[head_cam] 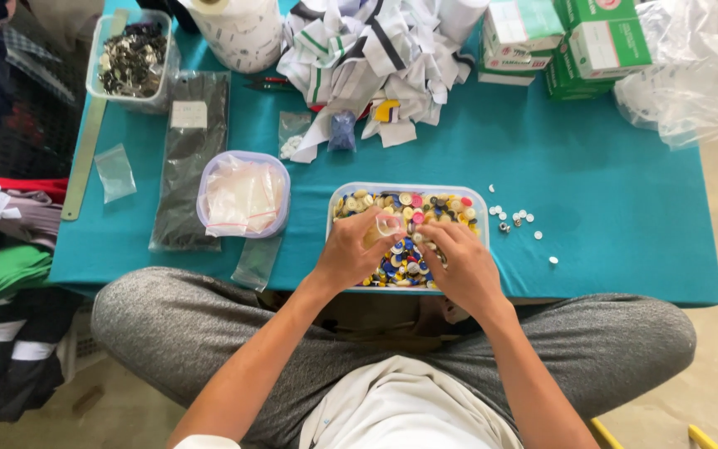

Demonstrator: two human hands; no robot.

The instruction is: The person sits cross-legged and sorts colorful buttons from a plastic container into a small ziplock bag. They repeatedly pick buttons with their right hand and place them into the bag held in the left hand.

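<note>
Seated person at a low table with a teal cloth top (608, 216); a clear rectangular plastic tub of mixed coloured buttons (409, 237) stands at the near edge, about midway along it. The left hand (351, 254) pinches a small clear plastic bag (389, 224) between thumb and fingers above the tub. The right hand (459, 266) rests in the buttons, fingers curled; whether it grips any cannot be told. Loose white buttons (517, 218) lie just right of the tub; a round lidded container of clear bags (243, 195) stands to its left
</note>
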